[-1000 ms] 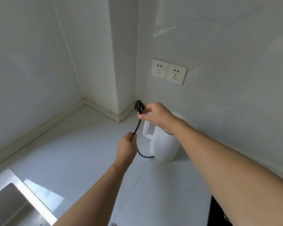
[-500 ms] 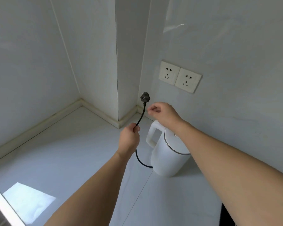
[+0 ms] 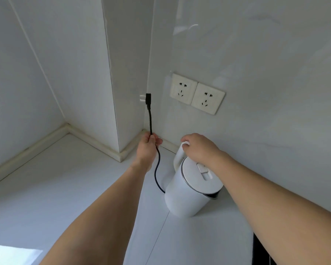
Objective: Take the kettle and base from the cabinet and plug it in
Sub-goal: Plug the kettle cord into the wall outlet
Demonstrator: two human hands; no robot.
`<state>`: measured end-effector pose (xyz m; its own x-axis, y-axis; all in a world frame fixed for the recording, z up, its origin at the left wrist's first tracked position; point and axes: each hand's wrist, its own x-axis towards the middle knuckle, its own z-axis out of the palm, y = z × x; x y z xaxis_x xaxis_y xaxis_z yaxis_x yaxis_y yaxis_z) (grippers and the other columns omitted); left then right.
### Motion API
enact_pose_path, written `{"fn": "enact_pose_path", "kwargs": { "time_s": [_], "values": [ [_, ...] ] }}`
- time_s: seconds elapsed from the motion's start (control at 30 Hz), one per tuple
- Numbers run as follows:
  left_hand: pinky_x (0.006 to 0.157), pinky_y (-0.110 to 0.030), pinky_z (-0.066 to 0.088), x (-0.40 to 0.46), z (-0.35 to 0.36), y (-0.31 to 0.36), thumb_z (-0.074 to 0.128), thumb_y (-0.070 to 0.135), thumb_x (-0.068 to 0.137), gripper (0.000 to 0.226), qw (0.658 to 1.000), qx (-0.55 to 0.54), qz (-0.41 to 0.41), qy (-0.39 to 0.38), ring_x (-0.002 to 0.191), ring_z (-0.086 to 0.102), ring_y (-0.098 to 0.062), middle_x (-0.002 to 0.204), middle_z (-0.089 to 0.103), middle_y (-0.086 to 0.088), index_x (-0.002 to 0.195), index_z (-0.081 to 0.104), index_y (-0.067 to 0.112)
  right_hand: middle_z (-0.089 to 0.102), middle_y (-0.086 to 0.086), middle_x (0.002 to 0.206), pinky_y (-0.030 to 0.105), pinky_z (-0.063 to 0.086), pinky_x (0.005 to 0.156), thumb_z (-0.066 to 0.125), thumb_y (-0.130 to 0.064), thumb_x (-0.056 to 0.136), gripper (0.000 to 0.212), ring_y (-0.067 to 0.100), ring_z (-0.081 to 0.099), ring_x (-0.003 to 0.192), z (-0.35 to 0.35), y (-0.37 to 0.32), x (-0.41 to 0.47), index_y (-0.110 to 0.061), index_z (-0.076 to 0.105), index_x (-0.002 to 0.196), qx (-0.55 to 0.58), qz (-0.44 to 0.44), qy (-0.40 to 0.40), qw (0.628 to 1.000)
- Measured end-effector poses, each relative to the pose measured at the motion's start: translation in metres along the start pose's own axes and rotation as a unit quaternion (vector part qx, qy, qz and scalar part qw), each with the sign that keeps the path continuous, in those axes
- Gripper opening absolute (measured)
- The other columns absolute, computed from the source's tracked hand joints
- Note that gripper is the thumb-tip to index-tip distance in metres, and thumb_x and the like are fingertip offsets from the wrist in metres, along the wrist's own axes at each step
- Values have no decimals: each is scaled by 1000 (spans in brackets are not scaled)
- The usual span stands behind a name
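On the white counter (image 3: 46, 197), left hand (image 3: 146, 148) grips the cord (image 3: 151, 119); right hand (image 3: 199, 148) grasps the kettle (image 3: 187, 196) handle.

Grey tiled walls (image 3: 65, 64), pale countertop (image 3: 55, 188), sunlit patch (image 3: 11, 254)

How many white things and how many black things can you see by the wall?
White things: 3, namely the kettle, the left socket and the right socket.
Black things: 1, the cord with its plug, held up by the left hand.
Total: 4
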<state>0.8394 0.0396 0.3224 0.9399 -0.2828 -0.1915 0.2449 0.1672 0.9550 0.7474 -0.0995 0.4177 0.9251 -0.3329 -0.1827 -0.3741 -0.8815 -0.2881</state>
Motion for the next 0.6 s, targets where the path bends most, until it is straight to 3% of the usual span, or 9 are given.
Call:
{"fn": "enact_pose_path", "kwargs": {
  "time_s": [0.2, 0.33, 0.43, 0.5, 0.6],
  "values": [
    [74, -30, 44, 7, 42, 0, 26, 3, 100, 28, 999, -1, 6, -44, 75, 60, -20, 80, 61, -12, 86, 46, 16, 52, 9, 131, 40, 43, 99, 40, -25, 93, 39, 30, 51, 119, -10, 21, -4, -17, 56, 127, -42, 77, 4, 996],
    [78, -32, 43, 5, 63, -2, 25, 4, 101, 27, 995, 40, 27, -85, 80, 57, -24, 82, 58, -15, 87, 45, 15, 55, 8, 126, 39, 43, 96, 41, -29, 91, 37, 31, 53, 115, -16, 37, -9, -16, 57, 121, -60, 121, -5, 991],
    [79, -34, 45, 0, 75, -5, 25, 2, 101, 29, 989, 68, 38, -124, 81, 56, -25, 76, 57, -12, 84, 46, 12, 64, 7, 103, 35, 45, 85, 41, -30, 88, 27, 31, 59, 99, -22, 41, -7, -15, 63, 94, -58, 134, 22, 989],
    [82, -37, 46, -3, 79, -6, 25, 3, 102, 29, 985, 85, 45, -143, 83, 58, -26, 75, 58, -10, 83, 46, 11, 63, 4, 82, 34, 45, 74, 41, -30, 89, 27, 31, 60, 85, -31, 40, -3, -15, 56, 74, -4, 119, 81, 990],
    [84, -38, 47, -4, 78, -6, 27, 5, 102, 29, 979, 116, 54, -156, 84, 60, -25, 76, 60, -7, 82, 47, 12, 70, -1, 93, 34, 50, 82, 48, -38, 91, 28, 22, 63, 89, -49, 35, 5, -18, 67, 88, 163, 72, 159, 971]
  ]
}}
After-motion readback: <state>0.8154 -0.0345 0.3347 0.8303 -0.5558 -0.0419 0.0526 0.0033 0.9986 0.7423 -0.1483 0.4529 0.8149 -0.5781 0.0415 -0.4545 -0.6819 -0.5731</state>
